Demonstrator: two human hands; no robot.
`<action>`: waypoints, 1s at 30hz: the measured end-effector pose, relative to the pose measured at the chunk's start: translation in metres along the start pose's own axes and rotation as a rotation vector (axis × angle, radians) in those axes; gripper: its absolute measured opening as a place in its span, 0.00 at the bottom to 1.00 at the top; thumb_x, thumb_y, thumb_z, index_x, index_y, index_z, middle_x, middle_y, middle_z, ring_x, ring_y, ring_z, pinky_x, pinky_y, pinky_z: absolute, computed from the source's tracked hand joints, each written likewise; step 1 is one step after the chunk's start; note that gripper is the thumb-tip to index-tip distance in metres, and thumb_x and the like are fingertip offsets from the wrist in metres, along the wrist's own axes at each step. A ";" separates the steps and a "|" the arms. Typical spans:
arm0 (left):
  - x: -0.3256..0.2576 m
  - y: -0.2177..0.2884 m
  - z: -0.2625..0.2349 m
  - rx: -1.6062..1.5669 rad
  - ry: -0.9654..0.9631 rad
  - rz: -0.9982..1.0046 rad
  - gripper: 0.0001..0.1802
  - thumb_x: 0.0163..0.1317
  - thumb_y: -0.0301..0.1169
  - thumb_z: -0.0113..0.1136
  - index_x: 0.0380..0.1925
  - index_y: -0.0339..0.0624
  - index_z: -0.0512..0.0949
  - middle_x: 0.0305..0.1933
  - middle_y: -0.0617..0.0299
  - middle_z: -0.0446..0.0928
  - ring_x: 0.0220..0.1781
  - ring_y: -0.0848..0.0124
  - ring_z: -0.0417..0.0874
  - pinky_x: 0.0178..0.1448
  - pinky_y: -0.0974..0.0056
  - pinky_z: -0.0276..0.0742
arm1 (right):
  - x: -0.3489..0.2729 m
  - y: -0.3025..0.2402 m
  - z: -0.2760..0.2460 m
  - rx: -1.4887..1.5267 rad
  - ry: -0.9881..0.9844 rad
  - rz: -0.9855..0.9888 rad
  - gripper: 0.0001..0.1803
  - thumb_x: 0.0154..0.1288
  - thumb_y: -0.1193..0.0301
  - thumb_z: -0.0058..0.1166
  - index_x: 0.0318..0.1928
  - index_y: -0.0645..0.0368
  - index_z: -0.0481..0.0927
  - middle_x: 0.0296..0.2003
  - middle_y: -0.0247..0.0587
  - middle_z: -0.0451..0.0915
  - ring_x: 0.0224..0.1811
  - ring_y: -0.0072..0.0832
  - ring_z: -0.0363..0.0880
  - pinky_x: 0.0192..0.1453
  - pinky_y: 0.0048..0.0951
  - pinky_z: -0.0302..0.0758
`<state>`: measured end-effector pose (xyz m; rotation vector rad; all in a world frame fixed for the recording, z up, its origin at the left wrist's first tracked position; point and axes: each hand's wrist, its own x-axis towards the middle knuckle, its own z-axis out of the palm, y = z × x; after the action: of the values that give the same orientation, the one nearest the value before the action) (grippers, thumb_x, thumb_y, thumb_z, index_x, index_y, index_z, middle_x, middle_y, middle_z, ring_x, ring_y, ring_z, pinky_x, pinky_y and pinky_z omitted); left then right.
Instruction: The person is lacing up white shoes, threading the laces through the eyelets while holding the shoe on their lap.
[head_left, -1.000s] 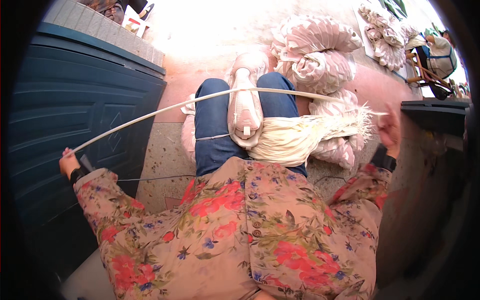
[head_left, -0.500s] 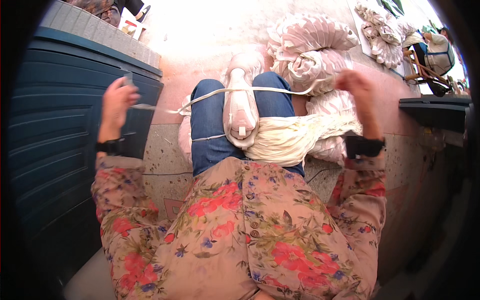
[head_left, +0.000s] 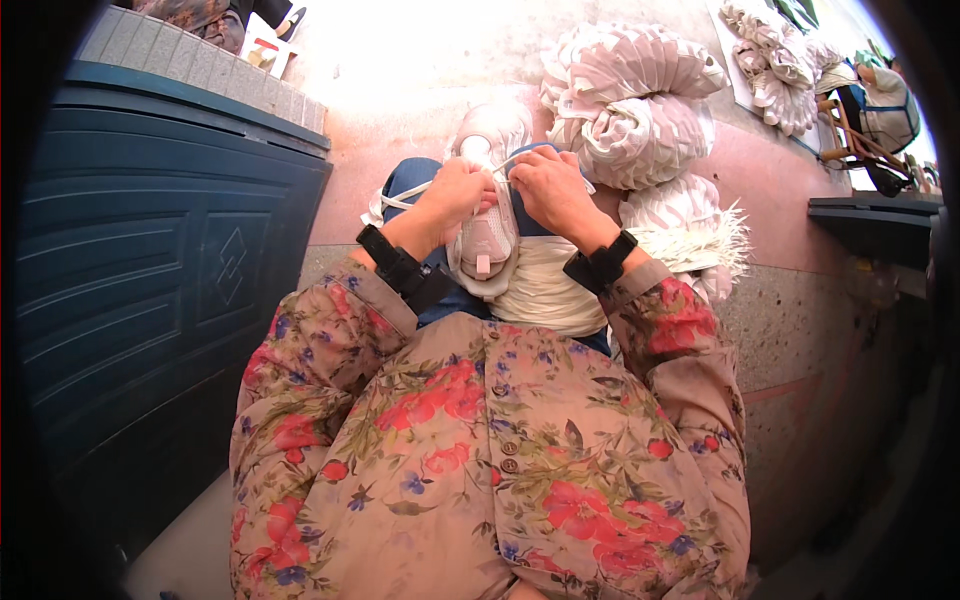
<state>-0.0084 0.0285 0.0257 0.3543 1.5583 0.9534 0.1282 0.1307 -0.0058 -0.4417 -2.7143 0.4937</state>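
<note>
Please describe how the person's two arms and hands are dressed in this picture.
Both arms wear long, loose sleeves of dusty pink cloth printed with red flowers, small blue blossoms and dark leaves. A broad black band sits on each wrist, just beyond the cuff. The left hand and the right hand are bare, with no gloves.

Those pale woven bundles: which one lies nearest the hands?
The lowest bundle, fringed, just beside the right hand; the other two are stacked farther up.

packages: small white carton (head_left: 268,47) | top left (by wall)
</note>
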 end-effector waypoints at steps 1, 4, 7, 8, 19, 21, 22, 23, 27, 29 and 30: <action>0.002 -0.002 0.002 -0.030 0.018 0.072 0.09 0.60 0.29 0.47 0.35 0.32 0.70 0.35 0.58 0.74 0.36 0.74 0.76 0.40 0.72 0.73 | 0.001 0.002 0.003 0.000 0.000 0.003 0.06 0.50 0.72 0.47 0.26 0.54 0.79 0.31 0.34 0.76 0.40 0.31 0.72 0.42 0.36 0.62; -0.001 -0.012 0.012 0.010 0.139 0.194 0.10 0.61 0.29 0.47 0.36 0.32 0.70 0.36 0.58 0.74 0.38 0.74 0.76 0.42 0.73 0.72 | 0.003 0.003 0.011 -0.034 0.035 0.019 0.07 0.49 0.72 0.46 0.26 0.54 0.79 0.34 0.34 0.76 0.43 0.32 0.70 0.44 0.39 0.61; -0.004 -0.013 0.014 0.025 0.192 0.227 0.10 0.62 0.29 0.46 0.37 0.32 0.70 0.37 0.58 0.73 0.39 0.75 0.75 0.43 0.73 0.71 | 0.006 0.003 0.013 -0.043 0.010 0.033 0.07 0.49 0.72 0.46 0.26 0.55 0.79 0.36 0.35 0.75 0.45 0.34 0.69 0.45 0.40 0.61; -0.004 -0.014 0.014 0.024 0.192 0.227 0.10 0.62 0.29 0.46 0.37 0.32 0.70 0.37 0.58 0.73 0.39 0.75 0.75 0.43 0.73 0.71 | 0.007 0.003 0.013 -0.025 -0.008 0.042 0.07 0.48 0.72 0.46 0.26 0.54 0.79 0.36 0.35 0.75 0.45 0.34 0.69 0.45 0.41 0.60; 0.001 -0.029 0.014 0.066 0.245 0.321 0.08 0.62 0.29 0.47 0.35 0.34 0.69 0.37 0.60 0.73 0.39 0.76 0.74 0.45 0.73 0.71 | 0.025 -0.005 0.004 -0.090 -0.244 0.064 0.06 0.49 0.73 0.46 0.28 0.54 0.76 0.30 0.38 0.74 0.40 0.36 0.72 0.43 0.41 0.63; 0.006 -0.038 0.012 0.114 0.276 0.345 0.08 0.62 0.30 0.47 0.34 0.35 0.69 0.37 0.61 0.72 0.38 0.76 0.74 0.45 0.73 0.70 | 0.030 -0.007 0.001 -0.060 -0.323 0.023 0.07 0.49 0.73 0.46 0.29 0.55 0.76 0.29 0.40 0.74 0.39 0.37 0.73 0.43 0.43 0.64; 0.005 -0.037 0.013 0.162 0.305 0.368 0.08 0.62 0.30 0.48 0.34 0.35 0.68 0.36 0.62 0.72 0.38 0.77 0.73 0.45 0.74 0.70 | 0.031 -0.008 -0.002 -0.061 -0.322 0.024 0.07 0.49 0.73 0.46 0.29 0.55 0.76 0.29 0.40 0.74 0.39 0.37 0.73 0.43 0.43 0.64; 0.004 -0.037 0.014 0.163 0.304 0.368 0.08 0.62 0.30 0.48 0.34 0.35 0.68 0.36 0.62 0.72 0.38 0.77 0.73 0.45 0.74 0.70 | 0.032 -0.010 -0.004 -0.109 -0.332 -0.028 0.07 0.48 0.73 0.46 0.30 0.55 0.76 0.30 0.40 0.74 0.39 0.37 0.73 0.44 0.42 0.64; 0.007 -0.046 0.013 0.189 0.318 0.460 0.08 0.63 0.30 0.47 0.35 0.35 0.67 0.33 0.63 0.73 0.35 0.79 0.72 0.41 0.74 0.69 | 0.031 -0.005 0.002 -0.034 -0.299 -0.078 0.06 0.48 0.72 0.48 0.29 0.57 0.76 0.29 0.44 0.76 0.37 0.40 0.75 0.41 0.41 0.68; 0.002 -0.039 0.016 0.163 0.319 0.511 0.08 0.63 0.30 0.47 0.35 0.35 0.67 0.32 0.63 0.73 0.34 0.79 0.73 0.39 0.75 0.70 | 0.034 0.006 0.009 0.096 -0.303 0.024 0.06 0.49 0.71 0.48 0.29 0.57 0.76 0.27 0.46 0.76 0.35 0.41 0.75 0.40 0.41 0.69; -0.001 -0.035 0.016 0.093 0.316 0.476 0.09 0.62 0.30 0.47 0.37 0.35 0.67 0.30 0.63 0.73 0.30 0.79 0.73 0.36 0.75 0.70 | 0.034 0.010 0.012 0.225 -0.306 0.124 0.07 0.50 0.71 0.49 0.30 0.58 0.76 0.26 0.48 0.76 0.33 0.43 0.76 0.38 0.41 0.70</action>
<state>0.0163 0.0120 0.0016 0.6875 1.8510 1.3549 0.0960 0.1487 -0.0106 -0.5105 -2.8814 0.9607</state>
